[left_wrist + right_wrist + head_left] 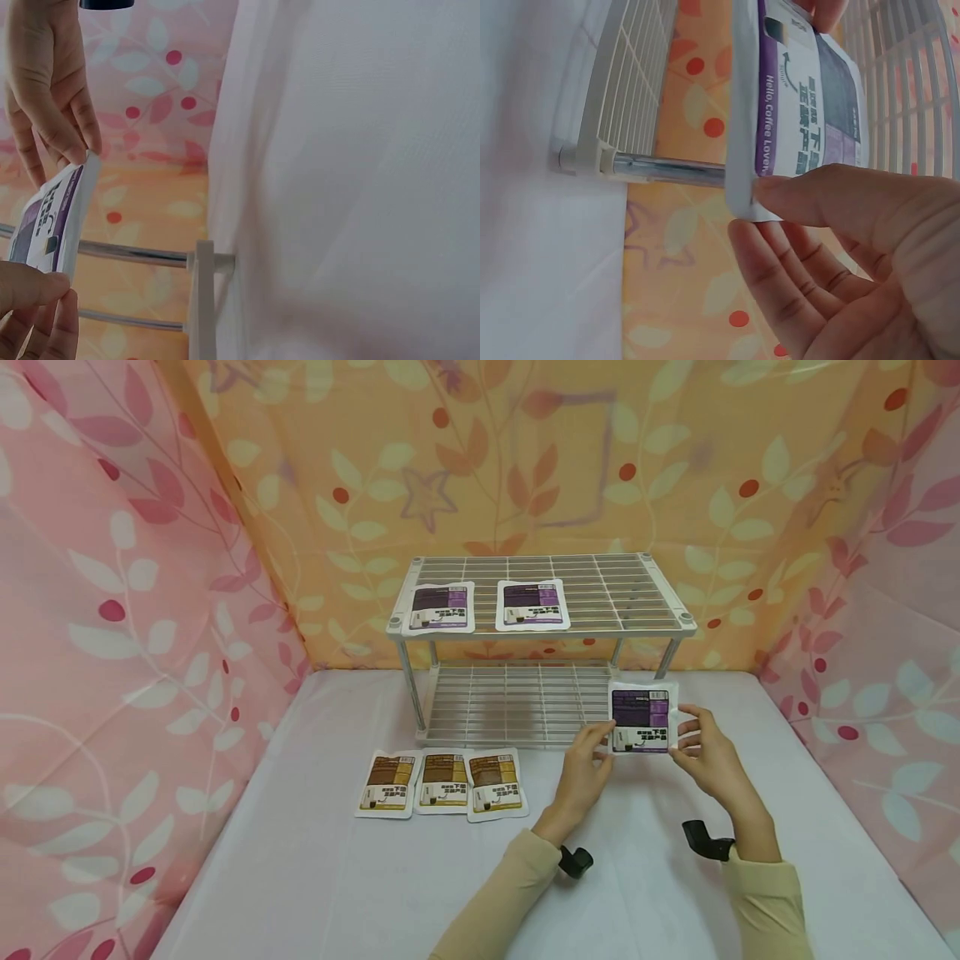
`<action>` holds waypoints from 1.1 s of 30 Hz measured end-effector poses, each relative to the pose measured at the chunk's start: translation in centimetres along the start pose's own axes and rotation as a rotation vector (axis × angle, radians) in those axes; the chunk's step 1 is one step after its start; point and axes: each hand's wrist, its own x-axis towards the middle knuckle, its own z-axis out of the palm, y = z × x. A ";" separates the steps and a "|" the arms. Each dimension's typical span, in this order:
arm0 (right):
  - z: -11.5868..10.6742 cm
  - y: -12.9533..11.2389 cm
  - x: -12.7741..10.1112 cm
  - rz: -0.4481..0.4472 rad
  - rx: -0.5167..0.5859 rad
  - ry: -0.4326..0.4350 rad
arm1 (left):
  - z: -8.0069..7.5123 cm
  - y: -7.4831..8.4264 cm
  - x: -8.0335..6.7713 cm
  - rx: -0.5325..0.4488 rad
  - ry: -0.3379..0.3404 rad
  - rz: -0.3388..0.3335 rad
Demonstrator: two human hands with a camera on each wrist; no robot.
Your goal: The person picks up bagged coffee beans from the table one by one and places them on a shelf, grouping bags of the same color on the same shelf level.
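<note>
Both hands are up in front of the white two-tier wire rack (540, 643), and between them sits a flat white sachet with a purple label (642, 719), held face-on to the head camera. The left hand (585, 772) pinches its left edge, the right hand (708, 758) pinches the right edge with thumb in front and fingers (795, 277) fanned behind, so the grip on each side is a light fingertip one that keeps the label readable. The sachet hangs in the air, off the surface, just before the rack's lower shelf at its right end.

On the top shelf two matching purple-labelled sachets (486, 607) lie flat side by side at the left, with bare grid to their right. Down on the white cloth-covered surface (300, 877), three brown-and-yellow-labelled sachets (442, 783) lie in a tidy row, edges touching, apart from the purple ones: sorted by colour, it looks like.
</note>
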 end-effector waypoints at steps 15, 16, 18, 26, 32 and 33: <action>0.8 -0.5 0.6 -0.134 -0.032 0.086 | -1.7 0.4 0.7 0.029 0.025 0.051; 0.8 -0.6 0.6 -0.138 -0.027 0.092 | -1.8 0.4 0.8 0.026 0.025 0.052; 0.9 -0.7 0.6 -0.148 -0.021 0.110 | -2.1 0.6 0.9 0.022 0.025 0.058; 1.1 -1.1 1.0 -0.206 0.004 0.184 | -2.7 1.1 1.4 0.056 0.064 0.100; 1.1 -1.4 1.1 -0.226 -0.001 0.225 | -3.1 1.6 1.8 0.065 0.091 0.149; 1.1 -1.5 1.1 -0.230 0.002 0.233 | -3.2 1.7 1.9 0.062 0.094 0.156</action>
